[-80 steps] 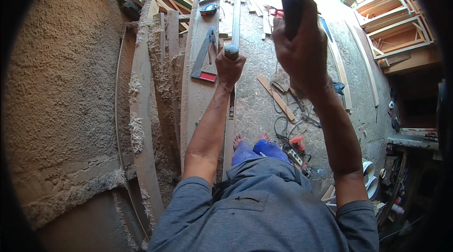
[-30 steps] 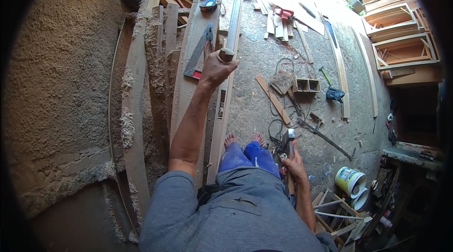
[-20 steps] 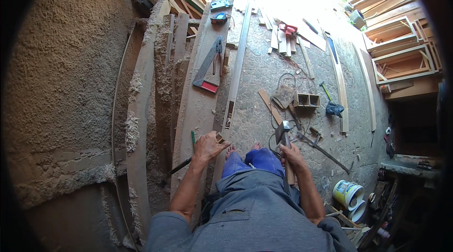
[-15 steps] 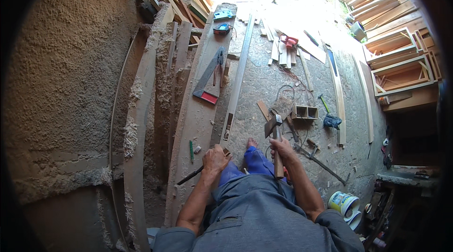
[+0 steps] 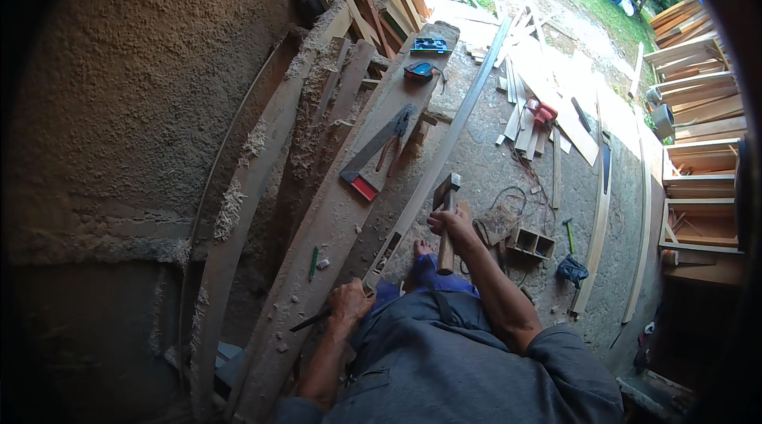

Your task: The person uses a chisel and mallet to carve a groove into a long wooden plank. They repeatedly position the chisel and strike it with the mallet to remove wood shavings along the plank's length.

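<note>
Hammer-like tool above rough floor, near a chip-strewn plank

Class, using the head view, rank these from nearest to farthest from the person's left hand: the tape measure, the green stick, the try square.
1. Green stick: on the broad plank, up and left of the left hand.
2. Try square: farther up the plank, red end toward the hand.
3. Tape measure: near the plank's far end.

A head-worn fisheye looks down and forward, close over the torso, toward the slotted board.
</note>
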Demonstrator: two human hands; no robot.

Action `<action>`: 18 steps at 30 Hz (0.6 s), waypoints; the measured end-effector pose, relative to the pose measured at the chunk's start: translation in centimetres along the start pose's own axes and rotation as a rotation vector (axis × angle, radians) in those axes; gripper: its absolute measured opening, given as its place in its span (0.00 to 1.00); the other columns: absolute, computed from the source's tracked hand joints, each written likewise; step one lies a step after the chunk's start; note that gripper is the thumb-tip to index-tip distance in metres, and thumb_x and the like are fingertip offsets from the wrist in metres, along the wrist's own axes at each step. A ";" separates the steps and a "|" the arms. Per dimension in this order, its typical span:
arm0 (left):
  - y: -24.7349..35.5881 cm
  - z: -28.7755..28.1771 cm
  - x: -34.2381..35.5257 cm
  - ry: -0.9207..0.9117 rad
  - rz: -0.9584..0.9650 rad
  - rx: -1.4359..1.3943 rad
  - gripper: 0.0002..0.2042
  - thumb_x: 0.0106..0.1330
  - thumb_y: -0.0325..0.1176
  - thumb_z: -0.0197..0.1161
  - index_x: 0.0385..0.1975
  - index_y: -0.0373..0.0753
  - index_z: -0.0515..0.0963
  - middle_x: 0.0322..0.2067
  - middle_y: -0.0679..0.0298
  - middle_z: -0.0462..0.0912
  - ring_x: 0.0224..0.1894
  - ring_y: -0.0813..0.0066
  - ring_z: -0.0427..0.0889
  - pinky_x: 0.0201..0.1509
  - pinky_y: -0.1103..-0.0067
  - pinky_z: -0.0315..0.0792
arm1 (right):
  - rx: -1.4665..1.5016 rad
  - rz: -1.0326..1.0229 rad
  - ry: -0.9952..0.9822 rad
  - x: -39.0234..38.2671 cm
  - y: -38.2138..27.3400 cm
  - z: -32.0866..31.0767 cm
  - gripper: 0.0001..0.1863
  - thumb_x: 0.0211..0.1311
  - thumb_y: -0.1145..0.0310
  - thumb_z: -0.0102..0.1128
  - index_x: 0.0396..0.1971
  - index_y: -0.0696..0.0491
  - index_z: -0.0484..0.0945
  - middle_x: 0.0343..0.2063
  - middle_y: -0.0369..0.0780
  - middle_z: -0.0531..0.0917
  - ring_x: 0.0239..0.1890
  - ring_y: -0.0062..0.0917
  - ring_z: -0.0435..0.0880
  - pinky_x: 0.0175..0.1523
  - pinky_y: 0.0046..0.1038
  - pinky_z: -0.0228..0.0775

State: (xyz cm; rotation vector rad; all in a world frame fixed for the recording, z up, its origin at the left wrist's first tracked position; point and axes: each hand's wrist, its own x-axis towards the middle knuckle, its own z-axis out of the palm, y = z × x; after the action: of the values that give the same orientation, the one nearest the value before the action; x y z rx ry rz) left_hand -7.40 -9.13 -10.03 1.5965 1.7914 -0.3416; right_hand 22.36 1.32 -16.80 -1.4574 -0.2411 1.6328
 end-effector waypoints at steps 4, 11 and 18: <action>-0.6 1.2 -0.5 0.069 0.047 -0.023 0.28 0.60 0.56 0.70 0.44 0.33 0.81 0.41 0.39 0.87 0.48 0.39 0.87 0.52 0.52 0.79 | -0.047 -0.019 -0.012 3.5 -1.5 1.1 0.12 0.63 0.74 0.62 0.42 0.66 0.76 0.32 0.45 0.85 0.33 0.33 0.88 0.39 0.32 0.85; -1.2 3.0 -1.1 0.097 0.142 0.042 0.29 0.60 0.59 0.70 0.38 0.32 0.80 0.31 0.39 0.86 0.38 0.36 0.88 0.44 0.52 0.81 | 0.187 -0.011 0.077 3.2 -3.8 2.8 0.03 0.60 0.77 0.58 0.31 0.58 0.73 0.24 0.36 0.75 0.21 0.23 0.75 0.27 0.27 0.73; -3.9 2.3 -0.2 0.096 0.116 0.081 0.25 0.60 0.54 0.70 0.37 0.34 0.80 0.30 0.42 0.87 0.37 0.40 0.88 0.42 0.53 0.80 | 0.075 0.011 -0.021 7.0 -0.9 3.3 0.12 0.60 0.75 0.59 0.40 0.67 0.78 0.34 0.44 0.82 0.32 0.32 0.86 0.40 0.33 0.84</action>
State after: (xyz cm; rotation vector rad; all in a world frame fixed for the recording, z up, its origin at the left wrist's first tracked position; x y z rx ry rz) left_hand -10.31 -11.47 -12.53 1.7920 1.7664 -0.2914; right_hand 20.73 8.16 -20.07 -1.3879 -0.1823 1.6500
